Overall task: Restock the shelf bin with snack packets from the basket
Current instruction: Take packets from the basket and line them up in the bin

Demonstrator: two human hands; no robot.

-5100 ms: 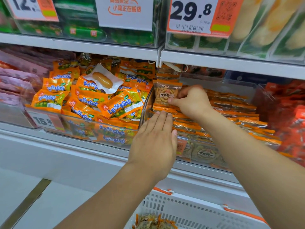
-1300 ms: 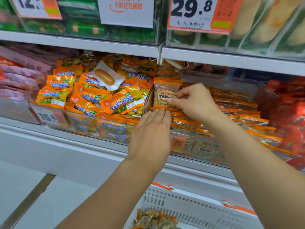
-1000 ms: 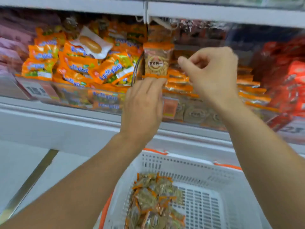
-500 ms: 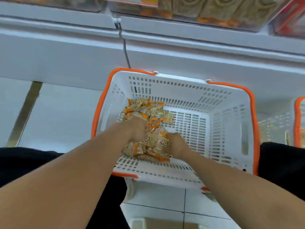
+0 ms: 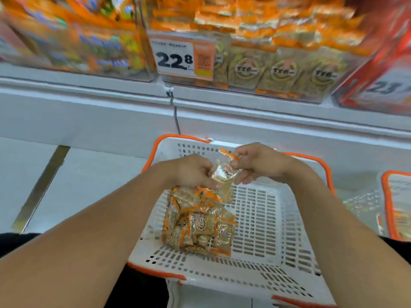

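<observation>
Head view: above the basket [image 5: 278,221], the left hand [image 5: 191,172] and right hand [image 5: 260,163] both pinch one packet [image 5: 223,174]. The pile [image 5: 198,221] lies at six o'clock below it; the bin [image 5: 278,70] sits at twelve. A thin pinch could let the slippery packet drop back.

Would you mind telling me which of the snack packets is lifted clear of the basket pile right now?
The packet pinched between the left hand and right hand; the others lie heaped in the white basket.

A shop: price tag [image 5: 182,56] on stocked shelf bin [image 5: 266,70], basket [image 5: 278,230] below.
</observation>
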